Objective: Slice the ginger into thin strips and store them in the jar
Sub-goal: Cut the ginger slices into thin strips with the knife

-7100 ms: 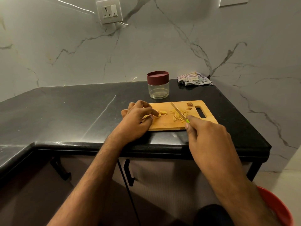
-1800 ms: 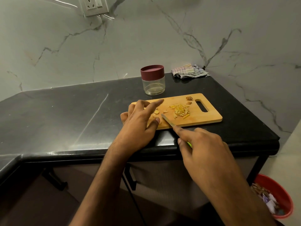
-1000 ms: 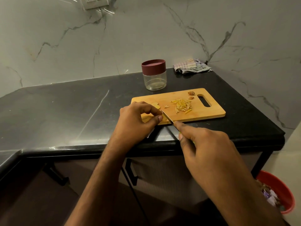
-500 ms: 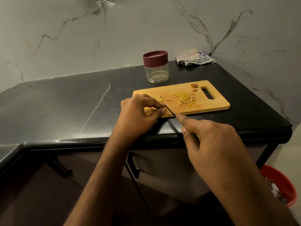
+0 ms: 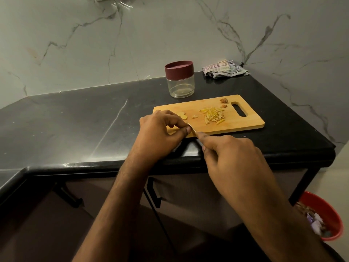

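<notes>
Black stone bench (image 5: 75,118) carries a rectangular wooden cutting board (image 5: 251,121). Left hand (image 5: 158,135) curled at the board's near-left corner, fingertips pinching beside a thin knife blade (image 5: 190,126); right hand (image 5: 232,159) grips the knife. Pale yellow ginger strips (image 5: 213,116) piled mid-board. Clear glass jar with maroon lid (image 5: 180,79) stands behind, lid on.

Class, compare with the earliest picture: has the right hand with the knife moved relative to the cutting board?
Yes. The right hand has drawn back toward the person and leftward; the knife now sits at the cutting board's near-left part, away from the strips.
</notes>
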